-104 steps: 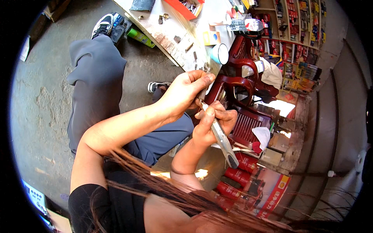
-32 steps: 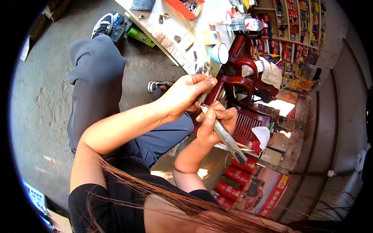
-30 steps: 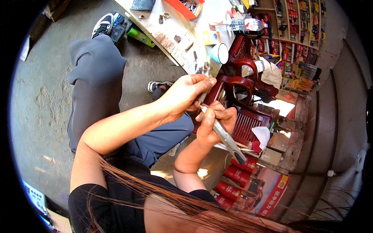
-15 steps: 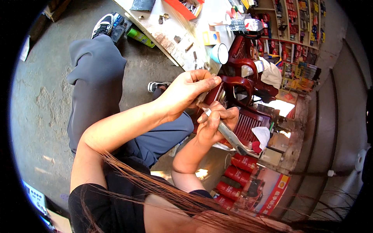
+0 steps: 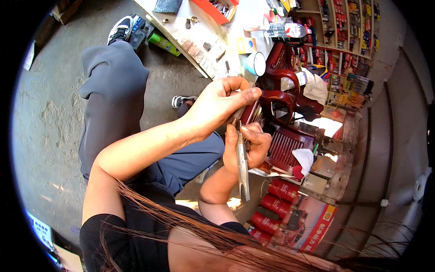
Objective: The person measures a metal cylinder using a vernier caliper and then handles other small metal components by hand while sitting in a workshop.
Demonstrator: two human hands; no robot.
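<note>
My left hand (image 5: pixel 217 102) is closed, pinching a thin greyish-brown strip (image 5: pixel 239 113) between thumb and fingers. Just below it, my right hand (image 5: pixel 253 145) is closed around a slim, flat grey knife-like tool (image 5: pixel 243 174). The tool's long handle points down toward me, and its upper end meets the lower end of the strip. Exactly how tool and strip touch is too small to make out. Both hands are held up in the air, close together, above my lap.
A worktable (image 5: pixel 181 36) at the top carries a red box of small parts (image 5: pixel 222 10), a blue-white cup (image 5: pixel 255 64) and a plastic bottle (image 5: pixel 290 30). Dark red wooden chairs (image 5: pixel 290 143) stand to the right, with red cylinders (image 5: pixel 267 221) below. Goods fill the far-right shelves (image 5: pixel 344 27).
The tool in my right hand has swung from slanting down to the right to nearly upright. My right hand has turned and shifted slightly left; my left hand has barely moved.
</note>
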